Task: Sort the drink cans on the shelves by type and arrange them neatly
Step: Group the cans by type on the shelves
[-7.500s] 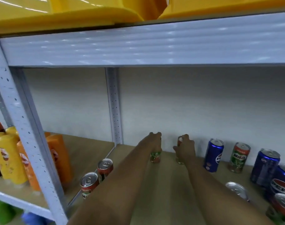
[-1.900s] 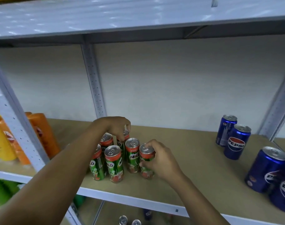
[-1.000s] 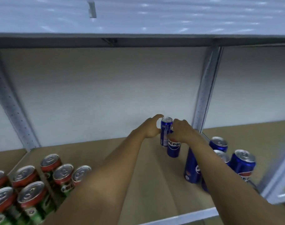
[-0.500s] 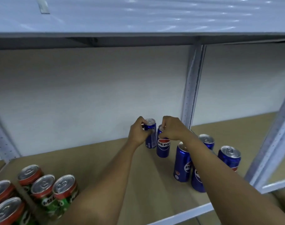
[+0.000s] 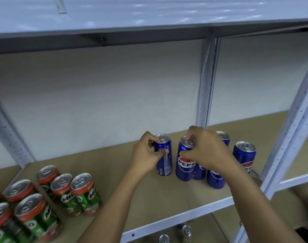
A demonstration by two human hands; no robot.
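Note:
My left hand (image 5: 146,155) grips a blue Pepsi can (image 5: 164,160) that stands upright on the wooden shelf (image 5: 125,174), its label turned away. My right hand (image 5: 205,151) holds a second Pepsi can (image 5: 184,165) by its rim and side, logo facing me. Several more blue Pepsi cans stand just right of it, partly hidden behind my right forearm; one (image 5: 244,155) stands clear at the far right. A tight group of green and red Milo cans (image 5: 74,192) fills the shelf's lower left.
A white perforated upright (image 5: 205,95) rises just behind the Pepsi cans, and another upright (image 5: 290,130) stands at the right front. The upper shelf's underside (image 5: 149,14) hangs low overhead. Two cans (image 5: 186,232) show on the shelf below.
Both hands have pulled their Pepsi cans from the back wall toward the shelf's front, beside the other Pepsi cans. The two held cans now stand slightly farther apart.

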